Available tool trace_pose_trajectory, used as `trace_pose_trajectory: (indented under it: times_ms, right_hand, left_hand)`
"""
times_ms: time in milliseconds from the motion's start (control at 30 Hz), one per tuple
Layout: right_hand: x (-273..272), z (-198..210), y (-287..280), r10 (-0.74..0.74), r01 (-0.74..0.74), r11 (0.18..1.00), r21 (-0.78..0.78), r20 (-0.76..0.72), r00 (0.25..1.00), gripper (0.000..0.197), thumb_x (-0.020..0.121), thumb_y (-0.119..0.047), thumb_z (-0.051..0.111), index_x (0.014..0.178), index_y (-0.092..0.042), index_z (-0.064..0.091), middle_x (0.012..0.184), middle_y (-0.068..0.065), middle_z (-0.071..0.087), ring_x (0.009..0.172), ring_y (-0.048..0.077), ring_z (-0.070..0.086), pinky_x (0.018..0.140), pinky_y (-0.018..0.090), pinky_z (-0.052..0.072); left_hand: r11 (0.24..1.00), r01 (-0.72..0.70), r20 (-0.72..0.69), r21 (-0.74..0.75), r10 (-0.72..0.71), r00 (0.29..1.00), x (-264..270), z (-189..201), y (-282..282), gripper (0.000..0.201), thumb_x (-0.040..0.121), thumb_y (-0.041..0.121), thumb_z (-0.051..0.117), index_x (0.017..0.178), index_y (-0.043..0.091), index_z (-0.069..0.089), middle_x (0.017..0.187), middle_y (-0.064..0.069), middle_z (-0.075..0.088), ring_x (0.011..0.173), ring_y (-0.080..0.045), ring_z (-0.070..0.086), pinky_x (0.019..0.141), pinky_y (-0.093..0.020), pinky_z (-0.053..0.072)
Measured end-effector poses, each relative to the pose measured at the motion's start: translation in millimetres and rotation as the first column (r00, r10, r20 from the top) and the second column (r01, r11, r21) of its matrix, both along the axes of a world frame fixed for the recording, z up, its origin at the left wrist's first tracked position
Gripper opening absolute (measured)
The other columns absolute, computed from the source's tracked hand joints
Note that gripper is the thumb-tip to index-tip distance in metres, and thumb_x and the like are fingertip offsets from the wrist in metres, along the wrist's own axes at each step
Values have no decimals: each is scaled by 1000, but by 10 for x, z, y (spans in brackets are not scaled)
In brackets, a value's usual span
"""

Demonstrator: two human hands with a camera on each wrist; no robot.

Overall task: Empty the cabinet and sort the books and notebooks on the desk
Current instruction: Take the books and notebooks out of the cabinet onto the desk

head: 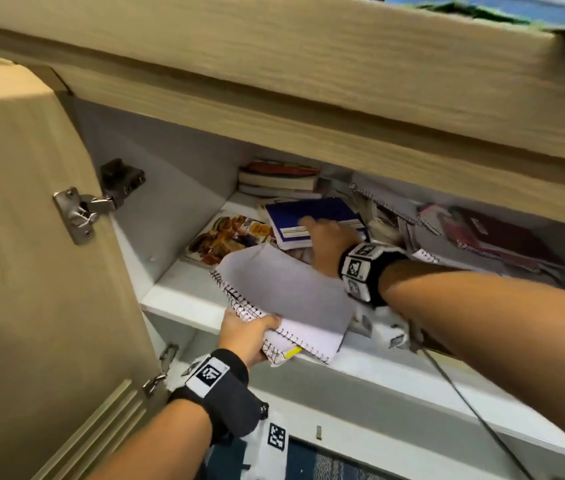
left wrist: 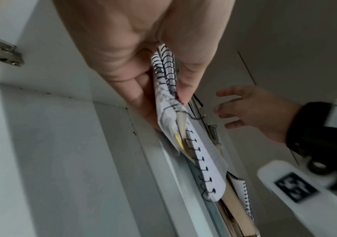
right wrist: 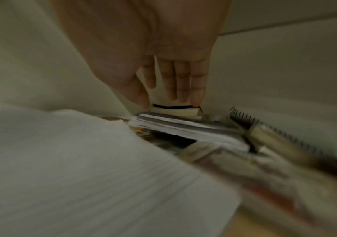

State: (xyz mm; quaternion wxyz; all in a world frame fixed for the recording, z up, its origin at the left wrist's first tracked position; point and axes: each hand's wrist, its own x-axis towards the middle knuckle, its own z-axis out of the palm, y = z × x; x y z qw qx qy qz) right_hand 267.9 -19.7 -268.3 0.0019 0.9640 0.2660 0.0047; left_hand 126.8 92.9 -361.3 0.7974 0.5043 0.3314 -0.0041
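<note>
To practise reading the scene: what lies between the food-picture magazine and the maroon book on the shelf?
In the head view, the blue notebook under the right hand, plus loose spiral notebooks.

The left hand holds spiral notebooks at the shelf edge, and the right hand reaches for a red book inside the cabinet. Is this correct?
Not quite: the book under the right hand is blue, not red, as the head view shows. The left hand does hold spiral notebooks at the shelf edge.
</note>
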Motion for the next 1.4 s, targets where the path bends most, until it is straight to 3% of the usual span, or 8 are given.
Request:
trace_pose_trajectory:
  times_ms: [300, 467, 700, 933, 1067, 1167, 1300, 1400]
  right_hand:
    - [697, -426, 304, -196, 198, 939, -282, 37, 980, 92, 89, -44, 61, 155, -21, 1, 157, 24, 15, 139, 45, 28, 111, 55, 30]
    - [520, -129, 374, -83, 100, 972, -212, 87, 993, 27, 97, -8, 43, 120, -6, 57, 111, 19, 63, 107, 36, 62, 87, 40, 49]
    - [-418, 614, -108, 27, -19, 998, -61, 125, 992, 9, 95, -7, 47, 100, -7, 55, 67, 4, 47, 66, 23, 50, 61, 32, 41]
    - [-1969, 1357, -1280, 129, -88, 983, -160, 266, 955, 14, 86, -31, 49, 92, -27, 61, 58, 3, 64, 48, 26, 62, 39, 23, 28]
    - [-2839, 2140, -2005, 62, 18, 963, -268, 287, 956, 56, 85, -49, 8, 110, -35, 56, 82, -3, 72, 72, 24, 68, 54, 34, 48]
    - [-3363, 2753, -2485, 14, 61, 988, -143, 474, 880, 35, 89, -49, 31, 107, -44, 60, 67, -13, 69, 57, 13, 66, 47, 28, 45]
    - [-3580, 3418, -2967, -66, -3, 996, 89, 757, 650, 16, 86, -24, 62, 98, -29, 70, 41, -7, 43, 34, 23, 44, 32, 24, 38]
    - [-3365, 3772, -3118, -190, 94, 982, 167, 802, 566, 17, 91, -17, 59, 105, -21, 69, 57, 18, 58, 51, 39, 54, 48, 33, 40]
  left_hand:
    - [997, 53, 43, 48, -55, 998, 31, -209, 67, 52, 55, 13, 72, 101, 19, 48, 97, -15, 72, 81, -33, 73, 69, -57, 59]
    - [999, 20, 31, 46, -22, 999, 59, -184, 49, 40, 71, -4, 72, 99, 16, 51, 98, -14, 72, 86, -34, 72, 76, -55, 59]
    - [984, 5, 55, 181, -15, 998, -175, 186, 81, 56, 48, 7, 72, 102, 6, 57, 97, -18, 71, 89, -33, 70, 89, -51, 55]
    - [830, 392, -33, 397, -414, 910, -1258, 1283, -98, 69, 40, 20, 73, 106, 4, 63, 89, -8, 75, 82, -25, 70, 73, -32, 54]
    - [601, 683, -55, 415, -732, 679, -1761, 2104, -421, 49, 47, 16, 80, 94, 6, 73, 78, -2, 73, 71, -10, 69, 67, -27, 45]
    - [447, 741, -26, 501, -848, 529, -1971, 2763, -688, 57, 31, 27, 83, 85, 11, 77, 85, -8, 75, 80, -14, 72, 73, -25, 44]
    - [550, 527, 149, 648, -770, 620, -1812, 3579, -1032, 67, 0, 37, 89, 61, 12, 78, 66, -9, 74, 58, -13, 71, 63, -23, 52]
    - [706, 383, 331, 596, -650, 684, -1529, 4087, -1256, 30, 56, 31, 82, 59, 3, 71, 61, -6, 68, 52, -16, 63, 57, -23, 49]
